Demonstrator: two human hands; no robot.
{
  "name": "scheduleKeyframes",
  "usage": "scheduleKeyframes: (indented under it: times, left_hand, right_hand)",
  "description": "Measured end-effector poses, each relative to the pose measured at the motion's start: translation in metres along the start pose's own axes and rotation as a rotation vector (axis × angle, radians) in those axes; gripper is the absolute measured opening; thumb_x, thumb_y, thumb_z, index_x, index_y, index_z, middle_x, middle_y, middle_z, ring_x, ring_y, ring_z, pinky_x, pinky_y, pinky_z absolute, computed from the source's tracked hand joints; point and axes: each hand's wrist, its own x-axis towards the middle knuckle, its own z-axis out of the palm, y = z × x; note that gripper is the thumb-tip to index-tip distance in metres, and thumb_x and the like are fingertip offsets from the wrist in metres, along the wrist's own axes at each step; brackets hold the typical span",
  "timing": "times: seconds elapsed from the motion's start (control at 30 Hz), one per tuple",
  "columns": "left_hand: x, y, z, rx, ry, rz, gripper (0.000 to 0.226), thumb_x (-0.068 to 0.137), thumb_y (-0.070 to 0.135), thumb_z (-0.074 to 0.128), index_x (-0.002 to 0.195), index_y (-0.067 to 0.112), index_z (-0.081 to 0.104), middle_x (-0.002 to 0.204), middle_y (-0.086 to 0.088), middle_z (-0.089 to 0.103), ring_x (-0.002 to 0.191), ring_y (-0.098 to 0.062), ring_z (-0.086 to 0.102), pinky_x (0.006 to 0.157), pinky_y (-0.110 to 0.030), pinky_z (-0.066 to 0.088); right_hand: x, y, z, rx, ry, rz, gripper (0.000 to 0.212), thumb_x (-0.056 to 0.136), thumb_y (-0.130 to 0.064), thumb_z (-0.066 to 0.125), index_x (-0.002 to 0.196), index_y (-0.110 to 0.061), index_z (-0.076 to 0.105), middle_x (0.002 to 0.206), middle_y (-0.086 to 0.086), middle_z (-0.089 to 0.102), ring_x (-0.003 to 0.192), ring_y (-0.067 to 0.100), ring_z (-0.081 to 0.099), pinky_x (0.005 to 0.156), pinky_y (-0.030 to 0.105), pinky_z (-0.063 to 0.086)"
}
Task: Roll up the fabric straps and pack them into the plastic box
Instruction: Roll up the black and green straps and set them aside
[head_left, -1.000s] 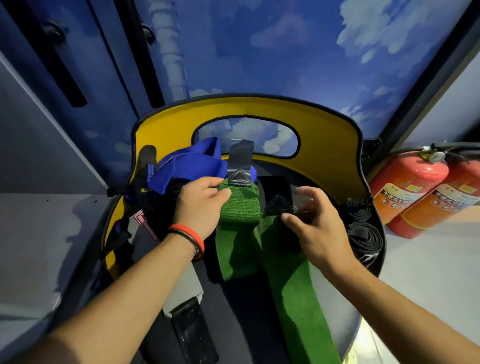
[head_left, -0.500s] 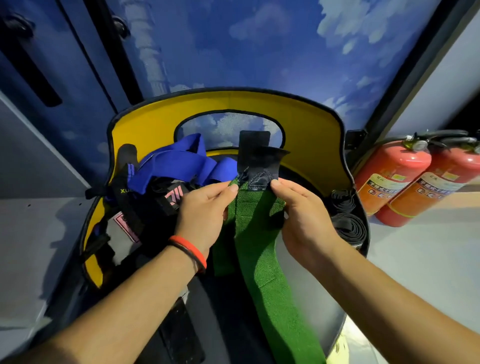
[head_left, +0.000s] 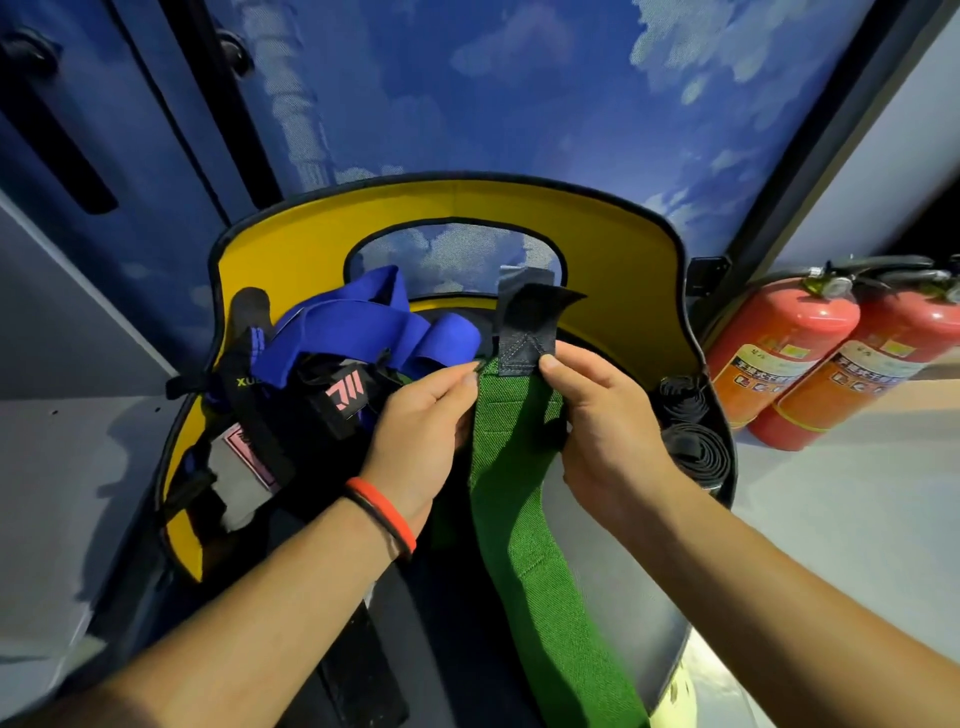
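Observation:
A long green fabric strap (head_left: 519, 525) with a dark hook-and-loop tab (head_left: 524, 332) at its top end hangs down toward me. My left hand (head_left: 415, 441) pinches the strap's top left corner and my right hand (head_left: 602, 426) pinches its top right corner, just below the tab. Both hands hold it up over a yellow-backed chair seat (head_left: 613, 249). A blue strap (head_left: 353, 338) lies on a heap of black straps (head_left: 311, 415) at the left. Two rolled black straps (head_left: 691, 441) sit at the seat's right edge. No plastic box is in view.
Two red fire extinguishers (head_left: 789, 358) stand on the pale floor at the right. A blue cloud-patterned wall (head_left: 519, 93) rises behind the chair. A grey surface (head_left: 67, 467) lies at the left. A dark flat strap (head_left: 358, 670) lies on the seat near me.
My right hand has moved in to pinch the strap's top right corner. Both hands have lifted the green strap's end, and its two green lengths now lie as one band.

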Motion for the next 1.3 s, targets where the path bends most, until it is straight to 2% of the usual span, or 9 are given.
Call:
scheduleKeyframes:
  times: [0.2, 0.3, 0.37, 0.57, 0.7, 0.9, 1.07, 1.2, 1.3]
  left_hand:
    - [-0.001, -0.007, -0.005, 0.317, -0.058, 0.126, 0.033, 0.092, 0.033, 0.070, 0.117, 0.012, 0.072, 0.109, 0.000, 0.076, 0.106, -0.010, 0.070, 0.099, -0.035, 0.054]
    - [-0.004, -0.010, -0.009, 0.650, -0.053, 0.261, 0.043, 0.094, 0.040, 0.065, 0.066, 0.010, 0.050, 0.054, 0.010, 0.049, 0.053, -0.009, 0.045, 0.056, -0.020, 0.042]
    - [-0.009, -0.006, -0.008, 0.744, -0.043, 0.301, 0.055, 0.097, 0.038, 0.061, 0.062, 0.013, 0.028, 0.050, 0.004, 0.026, 0.051, -0.013, 0.023, 0.048, -0.027, 0.022]
    - [0.003, 0.001, -0.014, 0.615, 0.021, 0.168, 0.054, 0.097, 0.041, 0.060, 0.062, 0.007, 0.036, 0.052, 0.000, 0.030, 0.052, -0.013, 0.032, 0.051, -0.027, 0.032]
    - [0.023, -0.011, -0.030, 0.371, 0.050, 0.042, 0.084, 0.068, 0.081, 0.066, 0.085, -0.001, 0.061, 0.096, -0.034, 0.063, 0.093, -0.048, 0.065, 0.089, -0.062, 0.053]
    - [0.012, 0.010, -0.018, 0.087, 0.083, -0.149, 0.037, 0.085, 0.048, 0.071, 0.101, 0.016, 0.077, 0.113, -0.016, 0.073, 0.113, -0.030, 0.067, 0.103, -0.053, 0.050]
    - [0.014, 0.020, -0.018, 0.061, 0.006, -0.230, 0.027, 0.100, 0.030, 0.059, 0.112, 0.010, 0.071, 0.109, -0.012, 0.075, 0.093, -0.021, 0.072, 0.076, -0.026, 0.060]
    - [0.011, 0.024, -0.032, 0.276, -0.124, -0.232, 0.033, 0.105, 0.034, 0.047, 0.102, 0.013, 0.072, 0.094, -0.007, 0.078, 0.081, -0.013, 0.074, 0.079, -0.027, 0.055]
    - [0.012, 0.010, -0.049, 0.684, -0.158, -0.059, 0.018, 0.099, 0.014, 0.059, 0.101, 0.022, 0.075, 0.101, -0.003, 0.077, 0.091, -0.011, 0.071, 0.083, -0.025, 0.052]
  right_hand:
    - [0.000, 0.000, -0.001, -0.067, 0.104, -0.069, 0.022, 0.094, -0.003, 0.066, 0.115, -0.004, 0.071, 0.113, 0.017, 0.074, 0.114, 0.035, 0.068, 0.104, 0.051, 0.052]
    - [-0.001, -0.003, -0.002, -0.098, 0.142, -0.122, 0.021, 0.092, -0.002, 0.069, 0.113, -0.003, 0.069, 0.109, 0.014, 0.074, 0.103, 0.024, 0.070, 0.099, 0.044, 0.052]
    - [0.000, -0.006, -0.003, -0.127, 0.152, -0.102, 0.021, 0.091, -0.008, 0.072, 0.112, -0.005, 0.069, 0.105, 0.010, 0.072, 0.097, 0.018, 0.066, 0.093, 0.039, 0.051]
    - [-0.010, -0.004, -0.009, -0.469, -0.093, 0.103, 0.019, 0.100, -0.035, 0.061, 0.090, -0.022, 0.072, 0.079, -0.018, 0.075, 0.077, -0.004, 0.069, 0.071, 0.024, 0.053]
    - [-0.021, 0.017, -0.005, -0.654, -0.158, 0.116, 0.044, 0.092, -0.050, 0.056, 0.111, -0.013, 0.067, 0.108, 0.001, 0.075, 0.107, 0.020, 0.069, 0.104, 0.050, 0.050]
    - [-0.023, 0.020, -0.004, -0.596, -0.164, 0.137, 0.021, 0.105, -0.032, 0.051, 0.114, -0.022, 0.068, 0.109, -0.007, 0.076, 0.105, 0.014, 0.070, 0.104, 0.044, 0.052]
    - [-0.024, 0.010, -0.006, -0.388, -0.156, 0.264, 0.020, 0.104, -0.021, 0.055, 0.106, -0.012, 0.073, 0.101, 0.012, 0.078, 0.096, 0.030, 0.075, 0.093, 0.044, 0.058]
    - [-0.015, -0.006, -0.021, -0.276, -0.112, 0.244, 0.020, 0.102, -0.017, 0.058, 0.088, -0.012, 0.071, 0.076, 0.006, 0.073, 0.064, 0.019, 0.069, 0.062, 0.028, 0.052]
    - [-0.010, -0.011, -0.033, -0.240, -0.053, 0.252, 0.014, 0.101, -0.020, 0.060, 0.091, -0.013, 0.067, 0.069, 0.004, 0.064, 0.058, 0.017, 0.063, 0.062, 0.030, 0.045]
